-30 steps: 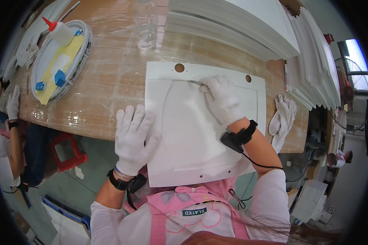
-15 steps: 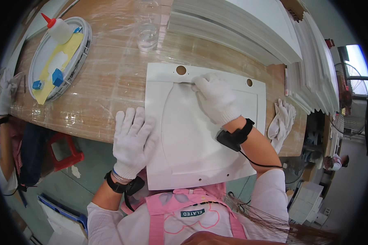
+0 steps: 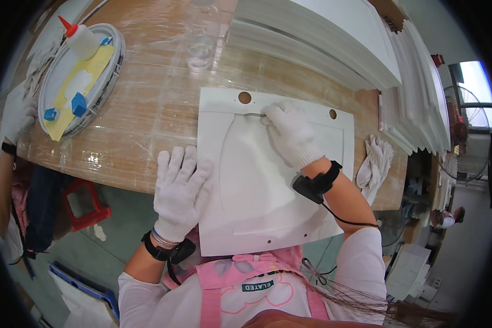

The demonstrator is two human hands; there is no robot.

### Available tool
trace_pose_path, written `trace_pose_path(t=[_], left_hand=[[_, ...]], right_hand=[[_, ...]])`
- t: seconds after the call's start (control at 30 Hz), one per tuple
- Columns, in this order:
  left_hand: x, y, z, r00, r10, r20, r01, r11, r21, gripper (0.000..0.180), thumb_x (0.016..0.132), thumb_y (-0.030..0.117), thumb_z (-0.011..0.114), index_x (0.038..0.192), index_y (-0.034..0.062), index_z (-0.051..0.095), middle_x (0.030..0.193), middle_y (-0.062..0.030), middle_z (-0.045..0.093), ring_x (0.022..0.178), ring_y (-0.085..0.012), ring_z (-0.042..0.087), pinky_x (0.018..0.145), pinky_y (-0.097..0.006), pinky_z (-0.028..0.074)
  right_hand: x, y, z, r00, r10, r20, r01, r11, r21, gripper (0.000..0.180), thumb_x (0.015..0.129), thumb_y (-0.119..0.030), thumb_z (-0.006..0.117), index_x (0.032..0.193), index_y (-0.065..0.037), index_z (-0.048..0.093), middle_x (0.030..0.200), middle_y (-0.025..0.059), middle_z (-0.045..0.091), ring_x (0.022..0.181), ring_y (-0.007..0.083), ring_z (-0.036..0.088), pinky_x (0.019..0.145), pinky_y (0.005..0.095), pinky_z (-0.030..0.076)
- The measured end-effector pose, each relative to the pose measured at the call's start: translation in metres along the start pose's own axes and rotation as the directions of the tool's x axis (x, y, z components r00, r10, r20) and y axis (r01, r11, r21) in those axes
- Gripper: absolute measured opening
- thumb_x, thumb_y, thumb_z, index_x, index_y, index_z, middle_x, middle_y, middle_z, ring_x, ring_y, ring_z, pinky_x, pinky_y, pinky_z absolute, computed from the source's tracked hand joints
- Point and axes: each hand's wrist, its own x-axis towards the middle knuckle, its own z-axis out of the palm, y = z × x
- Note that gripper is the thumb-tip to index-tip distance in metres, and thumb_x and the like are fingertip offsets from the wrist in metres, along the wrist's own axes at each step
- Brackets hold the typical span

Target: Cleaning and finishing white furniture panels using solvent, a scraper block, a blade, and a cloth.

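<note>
A white panel (image 3: 268,186) with a shallow curved recess lies before me, its near end past the table edge. Round holes pierce its far strip, and small ones its near edge. My right hand (image 3: 291,131), in a white knitted glove, is closed around a thin grey blade-like tool (image 3: 253,114). Its tip lies along the far edge of the recess; the rest is hidden in my fingers. My left hand (image 3: 181,188), gloved too, rests on the panel's left edge with its fingers spread and holds nothing.
A film-covered table (image 3: 147,120) carries a round white lid (image 3: 118,60) with a red-tipped bottle (image 3: 82,44), yellow sheet and blue blocks. Stacked white panels (image 3: 317,49) stand behind, a clear cup (image 3: 200,53) beside them. Loose gloves (image 3: 375,164) lie right. A co-worker's gloved hand (image 3: 19,117) is left.
The co-worker's gloved hand has come closer to the round lid. The whole view has shifted slightly. My hands keep nearly the same places on the panel.
</note>
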Motion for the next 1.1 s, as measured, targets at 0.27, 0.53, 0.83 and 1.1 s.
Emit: trace_pose_path(t=[0.27,0.53,0.83,1.1], left_hand=[[0.000,0.001,0.000,1.000,-0.008,0.020,0.008,1.000,-0.009,0.040,0.085,0.020,0.066,0.124,0.0082,0.068,0.137,-0.0218,0.058,0.135,-0.0422,0.047,0.118,-0.056,0.025],[0.003,0.001,0.000,0.999,0.022,-0.024,-0.022,1.000,0.014,0.042,0.079,0.019,0.070,0.120,0.0082,0.070,0.129,-0.0221,0.062,0.127,-0.0440,0.052,0.113,-0.059,0.030],[0.004,0.001,-0.002,0.999,0.025,0.034,-0.025,1.000,-0.004,0.039,0.082,0.015,0.066,0.118,0.0012,0.069,0.136,-0.0261,0.057,0.131,-0.0475,0.047,0.115,-0.060,0.026],[0.019,0.001,-0.008,0.991,0.081,0.106,-0.082,0.997,0.005,0.038,0.076,0.016,0.066,0.111,-0.0003,0.065,0.124,-0.0298,0.054,0.111,-0.0494,0.049,0.097,-0.062,0.035]], right_hand=[[0.006,-0.002,0.000,1.000,-0.022,0.003,0.022,0.998,0.050,0.014,0.086,-0.007,0.062,0.099,-0.008,0.065,0.097,0.0145,0.064,0.091,0.0377,0.059,0.079,0.0455,0.049],[0.004,-0.008,0.000,1.000,0.020,-0.001,-0.020,0.999,0.050,0.012,0.085,-0.006,0.062,0.097,-0.007,0.065,0.097,0.0148,0.063,0.095,0.0370,0.058,0.081,0.0464,0.048],[-0.004,0.007,0.000,0.999,0.040,-0.020,-0.039,0.999,0.026,0.015,0.084,-0.005,0.062,0.099,-0.007,0.064,0.096,0.0145,0.062,0.094,0.0369,0.057,0.080,0.0459,0.047],[-0.008,0.026,-0.023,1.000,0.012,-0.023,-0.007,0.975,0.222,0.020,0.082,-0.002,0.062,0.102,-0.007,0.064,0.093,0.0143,0.061,0.091,0.0375,0.057,0.079,0.0461,0.047]])
